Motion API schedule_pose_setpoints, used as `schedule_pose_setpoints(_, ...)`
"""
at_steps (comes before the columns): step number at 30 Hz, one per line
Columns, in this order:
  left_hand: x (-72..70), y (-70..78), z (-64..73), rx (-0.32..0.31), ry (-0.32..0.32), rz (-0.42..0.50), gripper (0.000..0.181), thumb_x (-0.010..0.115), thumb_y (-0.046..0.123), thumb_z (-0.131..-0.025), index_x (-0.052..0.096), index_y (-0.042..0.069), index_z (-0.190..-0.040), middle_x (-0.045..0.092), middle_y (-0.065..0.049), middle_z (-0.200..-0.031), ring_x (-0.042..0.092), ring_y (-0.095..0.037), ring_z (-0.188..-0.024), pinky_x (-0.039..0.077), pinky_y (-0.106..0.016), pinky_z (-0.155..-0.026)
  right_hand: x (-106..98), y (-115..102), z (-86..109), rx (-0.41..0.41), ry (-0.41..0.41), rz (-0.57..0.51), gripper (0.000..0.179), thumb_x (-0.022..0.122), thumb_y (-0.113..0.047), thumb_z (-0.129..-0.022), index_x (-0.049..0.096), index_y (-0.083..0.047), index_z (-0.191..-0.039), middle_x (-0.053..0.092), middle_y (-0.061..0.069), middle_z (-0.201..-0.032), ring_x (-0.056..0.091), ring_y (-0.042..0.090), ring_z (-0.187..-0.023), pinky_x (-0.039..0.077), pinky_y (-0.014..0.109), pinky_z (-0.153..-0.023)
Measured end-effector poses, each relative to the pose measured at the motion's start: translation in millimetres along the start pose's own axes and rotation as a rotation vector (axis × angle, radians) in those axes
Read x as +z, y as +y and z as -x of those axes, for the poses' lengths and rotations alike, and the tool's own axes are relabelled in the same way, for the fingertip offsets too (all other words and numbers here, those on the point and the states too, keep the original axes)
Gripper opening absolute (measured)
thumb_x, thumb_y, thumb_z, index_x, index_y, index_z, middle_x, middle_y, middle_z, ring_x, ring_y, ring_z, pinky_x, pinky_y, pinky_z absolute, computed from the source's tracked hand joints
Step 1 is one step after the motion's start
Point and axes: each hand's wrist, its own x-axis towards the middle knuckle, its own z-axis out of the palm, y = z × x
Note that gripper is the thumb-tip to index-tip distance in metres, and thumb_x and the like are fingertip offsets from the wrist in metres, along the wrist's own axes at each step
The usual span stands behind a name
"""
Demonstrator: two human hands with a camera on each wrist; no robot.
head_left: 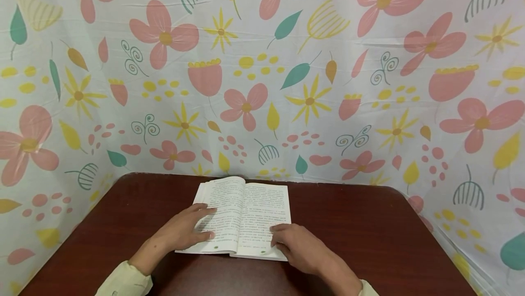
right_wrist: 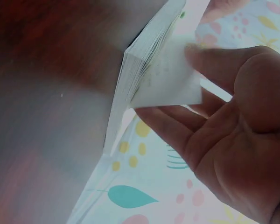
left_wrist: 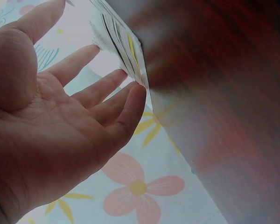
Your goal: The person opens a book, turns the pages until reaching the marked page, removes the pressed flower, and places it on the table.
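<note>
An open book (head_left: 264, 209) with printed text lies on the table, its left pages arching up toward the spine. Spread over the left page is my left hand (head_left: 182, 230), fingers and thumb extended. In the left wrist view its fingertips are at the edge of the stacked pages (left_wrist: 116, 42). At the lower right corner of the book is my right hand (head_left: 301, 246). The right wrist view shows it pinching a lifted page (right_wrist: 165, 81), thumb on the printed side and fingers behind. Below that page the thick stack of pages (right_wrist: 130, 70) stays flat.
The book sits on a dark reddish-brown glossy table (head_left: 348, 223) with rounded far corners. A white curtain (head_left: 246, 150) printed with pink flowers and yellow and teal leaves hangs behind the table and along both sides.
</note>
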Motion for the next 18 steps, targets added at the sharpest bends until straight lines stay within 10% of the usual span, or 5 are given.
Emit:
schedule_pose_setpoints(6,0.4,0.3,0.9,-0.012,-0.013,0.001,0.065,0.074,0.041,-0.09,0.053,0.015,-0.146,0.043,-0.02,-0.15,0.042,-0.039,-0.137,0.039,-0.058,-0.104,0.8,2.2,-3.0,0.015,0.041,-0.041,0.025,0.065,0.006,-0.087,0.066,-0.018,-0.081,0.061,-0.011,-0.082,0.054,0.002,-0.073,0.047,0.018,-0.066)
schedule_pose_setpoints(13,0.4,-2.1,1.1,0.01,-0.014,-0.008,0.065,0.074,0.04,-0.09,0.053,0.013,-0.145,0.044,-0.02,-0.149,0.042,-0.039,-0.137,0.039,-0.057,-0.105,2.5,3.0,-1.5,0.188,0.095,0.017,0.014,0.075,-0.014,-0.087,0.066,-0.016,-0.097,0.06,0.01,-0.133,0.061,0.022,-0.118,0.054,0.036,-0.089)
schedule_pose_setpoints(18,1.0,-4.4,0.4,0.024,-0.008,-0.019,0.064,0.074,0.04,-0.09,0.054,0.013,-0.144,0.044,-0.02,-0.149,0.041,-0.039,-0.138,0.038,-0.057,-0.106,6.0,1.1,-2.6,0.302,0.214,0.01,0.067,0.079,-0.023,-0.084,0.049,-0.002,-0.14,0.041,0.02,-0.151,0.049,0.029,-0.133,0.048,0.04,-0.1)
